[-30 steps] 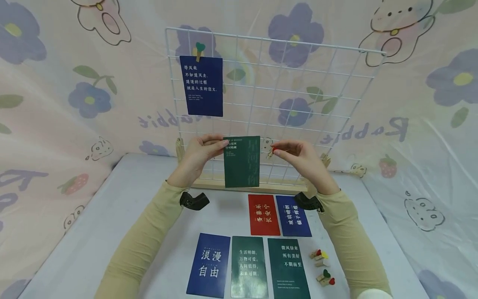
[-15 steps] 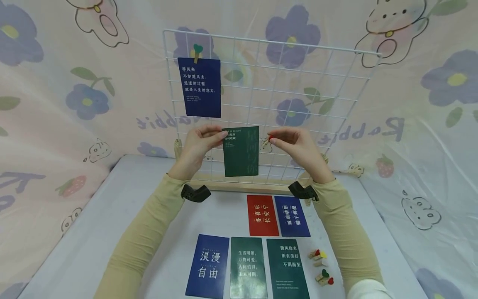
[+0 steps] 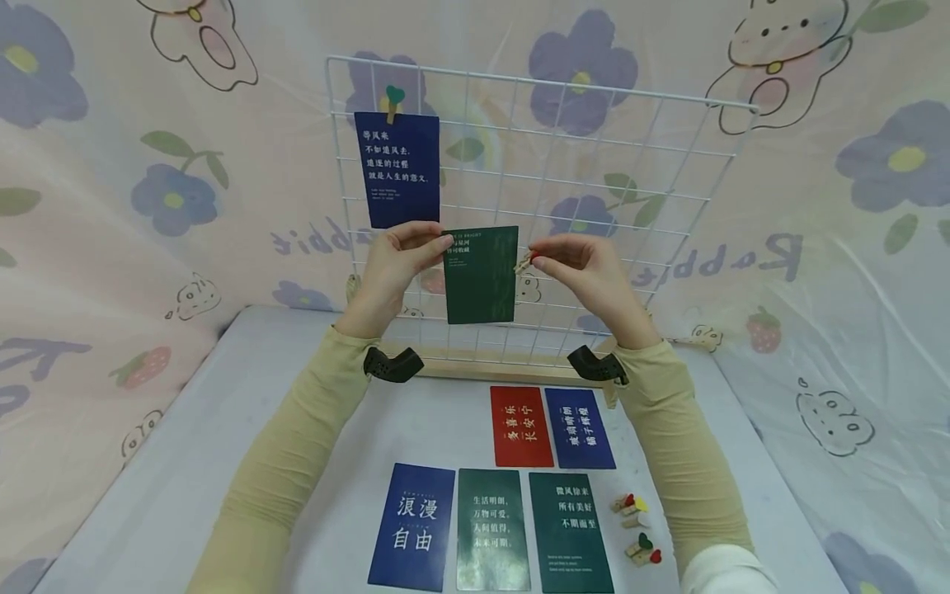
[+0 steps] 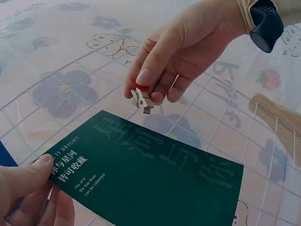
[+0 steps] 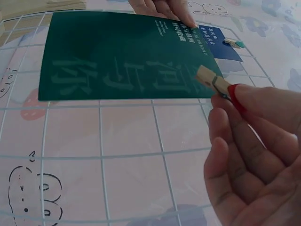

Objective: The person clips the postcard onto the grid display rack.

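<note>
My left hand [image 3: 401, 268] pinches the upper left corner of a green card [image 3: 481, 280] between thumb and fingers, holding it upright in front of the white wire grid [image 3: 616, 148]. To the card's right, my right hand [image 3: 590, 276] pinches a small wooden clothespin [image 5: 212, 81] with a red heart on it. In the right wrist view the clothespin's tip appears close to the card; whether they touch I cannot tell. Above my left hand, a dark blue card [image 3: 398, 169] hangs on the grid from a clothespin with a green heart [image 3: 393, 97].
On the white table [image 3: 312, 462] lie a red card [image 3: 522, 426], a blue card [image 3: 580, 429], another blue card [image 3: 412, 526] and two green cards, one in the middle [image 3: 493, 530]. Several clothespins [image 3: 640, 549] lie at the right. The grid stands on a wooden base [image 3: 475, 365].
Both hands have risen, bringing the green card and the clothespin higher before the grid. My right hand has also come a little left, closer to the card.
</note>
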`<move>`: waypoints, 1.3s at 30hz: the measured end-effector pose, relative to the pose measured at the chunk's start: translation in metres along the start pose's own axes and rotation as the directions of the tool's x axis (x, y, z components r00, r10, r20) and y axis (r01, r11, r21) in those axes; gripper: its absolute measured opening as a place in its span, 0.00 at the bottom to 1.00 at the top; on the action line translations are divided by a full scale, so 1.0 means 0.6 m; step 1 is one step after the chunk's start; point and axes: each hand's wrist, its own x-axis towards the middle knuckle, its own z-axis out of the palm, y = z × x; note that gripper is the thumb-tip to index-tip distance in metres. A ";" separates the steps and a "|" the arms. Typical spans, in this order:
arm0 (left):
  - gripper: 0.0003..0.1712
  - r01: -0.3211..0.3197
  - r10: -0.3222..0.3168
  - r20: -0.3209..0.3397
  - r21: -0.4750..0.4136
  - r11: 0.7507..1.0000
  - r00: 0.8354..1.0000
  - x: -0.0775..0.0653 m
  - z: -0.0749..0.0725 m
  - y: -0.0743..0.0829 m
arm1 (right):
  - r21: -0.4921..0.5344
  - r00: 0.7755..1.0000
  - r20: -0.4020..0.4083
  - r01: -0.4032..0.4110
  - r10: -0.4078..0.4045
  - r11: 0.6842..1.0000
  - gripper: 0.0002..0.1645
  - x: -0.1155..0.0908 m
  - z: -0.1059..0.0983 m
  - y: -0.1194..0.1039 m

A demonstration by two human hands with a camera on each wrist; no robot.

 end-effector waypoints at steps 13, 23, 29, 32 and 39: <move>0.11 -0.053 0.053 -0.034 -0.008 0.999 0.998 0.014 0.013 0.028 | -0.058 1.000 -0.009 -0.016 0.016 0.998 0.16 0.024 0.003 -0.011; 0.10 -0.071 0.071 -0.045 0.007 0.997 0.996 0.022 0.018 0.037 | -0.036 0.999 -0.041 0.033 -0.034 0.999 0.15 0.041 0.001 -0.019; 0.10 -0.075 0.076 -0.061 0.022 0.997 0.995 0.026 0.021 0.049 | -0.064 0.996 -0.074 0.047 -0.051 0.997 0.15 0.054 -0.004 -0.023; 0.11 -0.087 0.089 -0.060 0.037 0.996 0.994 0.028 0.023 0.054 | -0.054 0.995 -0.090 0.045 -0.050 0.998 0.16 0.061 -0.006 -0.027; 0.10 -0.141 0.143 -0.036 0.054 0.989 0.989 0.039 0.028 0.066 | -0.053 0.989 -0.131 0.064 -0.070 0.997 0.15 0.076 -0.009 -0.044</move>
